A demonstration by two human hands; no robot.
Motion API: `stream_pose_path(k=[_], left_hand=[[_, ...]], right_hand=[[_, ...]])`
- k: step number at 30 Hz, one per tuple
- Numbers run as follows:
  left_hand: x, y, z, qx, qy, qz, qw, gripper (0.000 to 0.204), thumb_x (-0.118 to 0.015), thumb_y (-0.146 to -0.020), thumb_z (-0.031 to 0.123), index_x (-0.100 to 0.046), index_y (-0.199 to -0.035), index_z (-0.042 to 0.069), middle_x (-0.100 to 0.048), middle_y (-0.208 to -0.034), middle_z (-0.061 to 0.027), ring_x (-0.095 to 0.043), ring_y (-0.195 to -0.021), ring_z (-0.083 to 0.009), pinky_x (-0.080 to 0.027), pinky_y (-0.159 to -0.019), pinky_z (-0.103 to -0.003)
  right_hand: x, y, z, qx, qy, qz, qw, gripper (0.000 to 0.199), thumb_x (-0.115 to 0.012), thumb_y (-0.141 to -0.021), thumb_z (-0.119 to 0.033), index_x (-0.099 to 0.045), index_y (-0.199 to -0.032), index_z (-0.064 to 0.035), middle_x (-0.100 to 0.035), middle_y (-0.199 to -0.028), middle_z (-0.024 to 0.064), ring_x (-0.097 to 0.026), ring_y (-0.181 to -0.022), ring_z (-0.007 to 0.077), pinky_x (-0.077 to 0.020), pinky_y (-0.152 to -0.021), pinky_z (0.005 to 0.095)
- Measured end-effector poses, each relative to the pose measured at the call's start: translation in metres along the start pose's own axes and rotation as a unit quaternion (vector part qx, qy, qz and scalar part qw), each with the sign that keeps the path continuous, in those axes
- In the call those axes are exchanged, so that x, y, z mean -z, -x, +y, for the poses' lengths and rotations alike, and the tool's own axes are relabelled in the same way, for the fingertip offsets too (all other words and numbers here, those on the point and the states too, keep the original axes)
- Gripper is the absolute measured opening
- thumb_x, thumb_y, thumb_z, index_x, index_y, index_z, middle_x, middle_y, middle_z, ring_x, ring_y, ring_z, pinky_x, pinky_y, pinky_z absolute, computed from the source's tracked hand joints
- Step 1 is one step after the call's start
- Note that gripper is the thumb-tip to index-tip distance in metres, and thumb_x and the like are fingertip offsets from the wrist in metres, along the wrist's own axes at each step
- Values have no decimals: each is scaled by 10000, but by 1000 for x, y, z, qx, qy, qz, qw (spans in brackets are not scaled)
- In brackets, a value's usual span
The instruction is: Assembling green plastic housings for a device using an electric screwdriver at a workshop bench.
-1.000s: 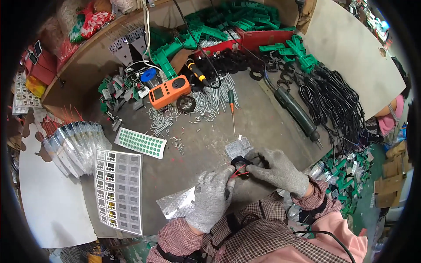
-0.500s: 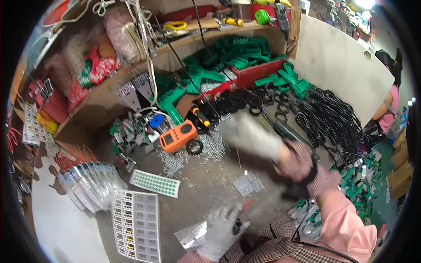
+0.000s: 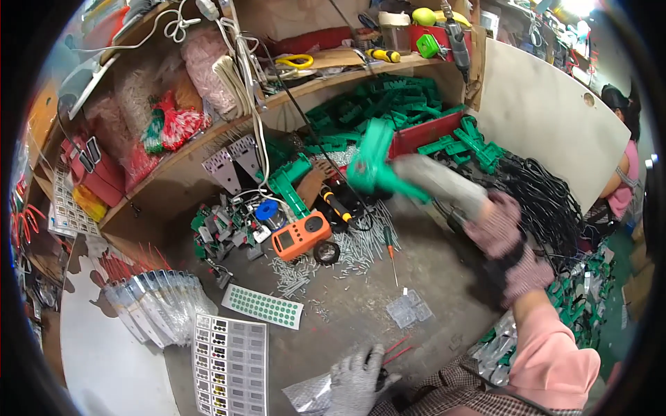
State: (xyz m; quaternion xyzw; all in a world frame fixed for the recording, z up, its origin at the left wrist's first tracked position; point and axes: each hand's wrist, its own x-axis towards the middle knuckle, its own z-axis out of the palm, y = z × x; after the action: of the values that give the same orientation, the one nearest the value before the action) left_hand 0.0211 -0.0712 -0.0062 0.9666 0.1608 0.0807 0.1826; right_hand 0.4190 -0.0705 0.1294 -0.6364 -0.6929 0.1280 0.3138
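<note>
My right hand (image 3: 440, 182), in a pale grey glove, is stretched over the back of the bench and closed around a green plastic housing (image 3: 373, 163). Both are smeared by motion. Near the front edge, my gloved left hand (image 3: 355, 380) is closed on a shiny clear plastic bag (image 3: 307, 395), which sticks out to its left. A small dark piece shows at the thumb, too hidden to name. Thin red wires (image 3: 397, 349) poke out just right of the fingers. Beyond them lie small clear plastic pieces (image 3: 409, 308) and a screwdriver (image 3: 392, 256).
An orange meter (image 3: 300, 236) stands among loose screws (image 3: 361, 243). A red bin (image 3: 433, 132) of green housings is behind, black cables (image 3: 548, 194) at right. Sticker sheets (image 3: 262, 307) and bagged pieces (image 3: 156, 298) lie left. A person (image 3: 621, 159) sits at far right.
My right hand now has a green housing in it, and the screwdriver it covered shows. My left hand keeps the bag near the front edge. The whole view has shifted slightly.
</note>
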Motion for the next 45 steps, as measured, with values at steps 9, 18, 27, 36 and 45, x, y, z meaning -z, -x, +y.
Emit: stream_pose_path(k=[9, 18, 27, 36, 45], left_hand=[[43, -87, -23, -127, -19, -53, 990, 374, -653, -939, 199, -612, -1285, 64, -600, -1276, -173, -577, -1185, -348, -479, -991, -471], [-22, -294, -41, -175, -354, 16, 918, 155, -593, -865, 49, -686, -988, 36, -706, -896, -132, -721, -801, -298, -568, -705, -426], [2, -279, -39, -222, -195, 104, 950, 198, -679, -804, 71, -661, -1000, 66, -646, -914, -142, -658, -872, -351, -518, -774, -471], [7, -183, -42, 5, 416, 122, 901, 108, -661, -936, 51, -612, -1031, 34, -663, -866, -36, -631, -821, -111, -524, -761, -286], [35, -140, -27, -60, -31, -65, 996, 353, -652, -888, 74, -600, -1235, 31, -660, -985, -166, -663, -897, -258, -531, -814, -358]], right_hand=[[-79, 151, -26, -86, 126, -157, 976, 339, -582, -967, -367, -680, -1038, -51, -700, -877, 237, -692, -800, 416, -568, -730, 504], [-87, 5, 112, -399, 167, 21, 901, 384, -699, -822, -271, -751, -1097, -8, -714, -1153, 258, -705, -1073, 413, -560, -942, 490], [-90, 34, 94, -305, 75, 140, 939, 452, -665, -854, -244, -656, -1215, 28, -698, -1092, 299, -677, -1055, 448, -537, -926, 503], [-89, 188, -21, -288, -155, 136, 935, 300, -565, -938, -107, -605, -1221, -15, -673, -919, 211, -691, -817, 335, -572, -773, 447], [-86, 208, -47, -101, 244, 96, 960, 196, -669, -889, -150, -690, -1033, -20, -640, -962, 161, -672, -893, 329, -558, -797, 434]])
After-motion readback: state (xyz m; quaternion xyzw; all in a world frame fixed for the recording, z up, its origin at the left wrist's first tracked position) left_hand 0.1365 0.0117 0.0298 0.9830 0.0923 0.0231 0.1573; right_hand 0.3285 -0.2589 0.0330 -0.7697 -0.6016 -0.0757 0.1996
